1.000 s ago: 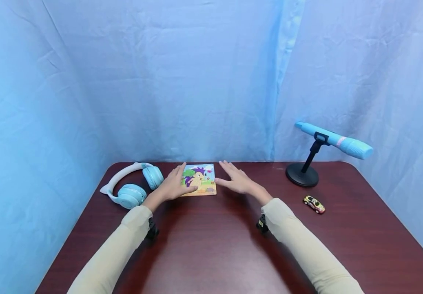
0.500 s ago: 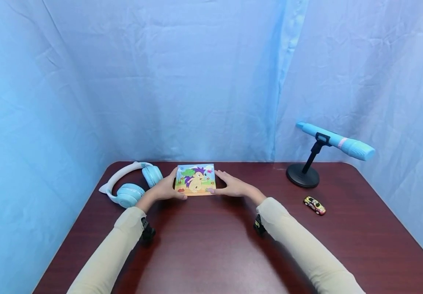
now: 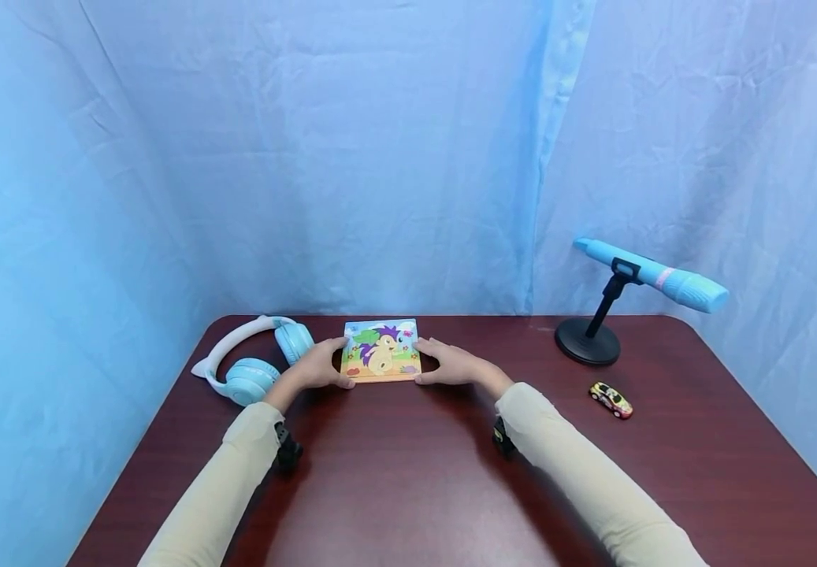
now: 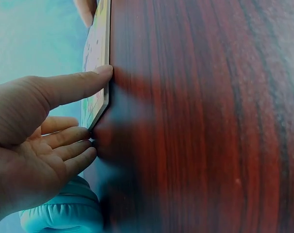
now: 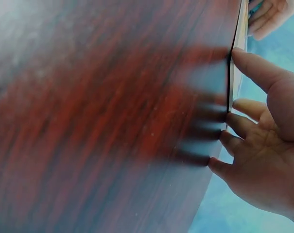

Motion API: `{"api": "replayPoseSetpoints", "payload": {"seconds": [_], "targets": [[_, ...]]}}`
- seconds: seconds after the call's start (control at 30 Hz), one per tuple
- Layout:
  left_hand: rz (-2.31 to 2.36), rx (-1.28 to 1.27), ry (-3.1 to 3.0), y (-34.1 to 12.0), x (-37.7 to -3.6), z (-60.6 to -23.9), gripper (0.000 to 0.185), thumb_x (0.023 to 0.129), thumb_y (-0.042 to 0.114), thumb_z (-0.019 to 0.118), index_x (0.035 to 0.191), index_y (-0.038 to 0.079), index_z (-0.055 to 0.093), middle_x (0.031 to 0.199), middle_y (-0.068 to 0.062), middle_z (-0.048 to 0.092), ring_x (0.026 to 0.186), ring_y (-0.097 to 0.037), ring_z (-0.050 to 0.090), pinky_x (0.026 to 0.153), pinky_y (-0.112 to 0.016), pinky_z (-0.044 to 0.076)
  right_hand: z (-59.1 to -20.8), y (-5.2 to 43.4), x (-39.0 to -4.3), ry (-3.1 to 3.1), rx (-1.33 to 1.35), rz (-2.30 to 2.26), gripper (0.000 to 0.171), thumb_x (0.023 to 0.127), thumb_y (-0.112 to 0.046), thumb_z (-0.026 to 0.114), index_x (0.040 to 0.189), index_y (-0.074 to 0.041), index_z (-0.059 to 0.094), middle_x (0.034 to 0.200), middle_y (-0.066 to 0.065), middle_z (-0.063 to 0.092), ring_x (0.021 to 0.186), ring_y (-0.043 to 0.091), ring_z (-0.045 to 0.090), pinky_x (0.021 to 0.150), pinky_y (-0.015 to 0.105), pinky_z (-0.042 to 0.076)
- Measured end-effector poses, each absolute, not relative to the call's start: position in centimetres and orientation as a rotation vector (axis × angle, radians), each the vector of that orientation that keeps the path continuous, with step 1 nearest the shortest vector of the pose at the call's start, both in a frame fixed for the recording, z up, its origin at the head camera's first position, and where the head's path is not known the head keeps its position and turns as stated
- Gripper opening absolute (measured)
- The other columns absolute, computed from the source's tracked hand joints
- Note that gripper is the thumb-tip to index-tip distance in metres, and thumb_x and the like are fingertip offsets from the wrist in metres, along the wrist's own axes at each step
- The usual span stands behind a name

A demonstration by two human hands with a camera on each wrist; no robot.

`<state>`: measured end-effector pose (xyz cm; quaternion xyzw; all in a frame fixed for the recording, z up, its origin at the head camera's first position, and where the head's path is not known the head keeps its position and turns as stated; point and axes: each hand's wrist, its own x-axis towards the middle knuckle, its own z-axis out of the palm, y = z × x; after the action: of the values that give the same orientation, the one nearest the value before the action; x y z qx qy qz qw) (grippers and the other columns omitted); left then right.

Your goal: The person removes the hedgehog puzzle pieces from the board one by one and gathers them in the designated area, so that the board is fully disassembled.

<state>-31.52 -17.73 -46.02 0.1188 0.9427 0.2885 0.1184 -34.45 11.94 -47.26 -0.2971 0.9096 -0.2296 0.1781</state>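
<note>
A flat square picture board (image 3: 381, 352) with a purple-haired hedgehog on it, likely a puzzle, lies near the far edge of the table. My left hand (image 3: 316, 366) grips its left side, thumb at the near edge and fingertips along the left edge. Opposite, my right hand (image 3: 448, 364) holds the right side in the same way. In the left wrist view the left thumb (image 4: 78, 86) lies against the board's pale rim (image 4: 107, 87). The right wrist view has the right thumb (image 5: 256, 68) at the near edge, fingertips resting low beside the board.
Blue-and-white cat-ear headphones (image 3: 248, 379) lie just left of the left hand. A blue microphone (image 3: 652, 274) sits on a black stand (image 3: 588, 342) at the back right, with a small toy car (image 3: 610, 400) in front. Blue curtains (image 3: 380, 157) hang behind the dark red table (image 3: 401, 472).
Both hands have come down from above the board to its two sides. Thumbs and fingers now lie closer against its edges. The board itself looks unmoved over the last half second.
</note>
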Motion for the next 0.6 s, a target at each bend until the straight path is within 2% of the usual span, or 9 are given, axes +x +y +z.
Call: {"api": "replayPoseSetpoints", "payload": {"seconds": [0.27,0.6], "targets": [[0.845,0.331,2.758,-17.0,-31.6,-45.5,0.084,0.083,0.022,0.085,0.152,-0.002,0.044,0.155,-0.025,0.044,0.142,-0.040,0.042,0.118,-0.055,0.035,-46.7,12.9,-34.5,2.577,-0.842,-0.621,0.076,0.100,-0.035,0.064,0.161,-0.006,0.029,0.168,0.016,0.025,0.158,0.037,0.016,0.124,0.056,0.022],[0.874,0.415,2.720,-14.3,-32.0,-45.9,0.076,0.081,0.018,0.087,0.147,0.001,0.053,0.149,-0.022,0.052,0.138,-0.037,0.047,0.117,-0.053,0.037,-46.7,16.4,-34.1,2.588,-0.785,-0.580,0.076,0.099,-0.035,0.066,0.160,-0.006,0.032,0.168,0.016,0.024,0.156,0.038,0.020,0.123,0.056,0.024]]}}
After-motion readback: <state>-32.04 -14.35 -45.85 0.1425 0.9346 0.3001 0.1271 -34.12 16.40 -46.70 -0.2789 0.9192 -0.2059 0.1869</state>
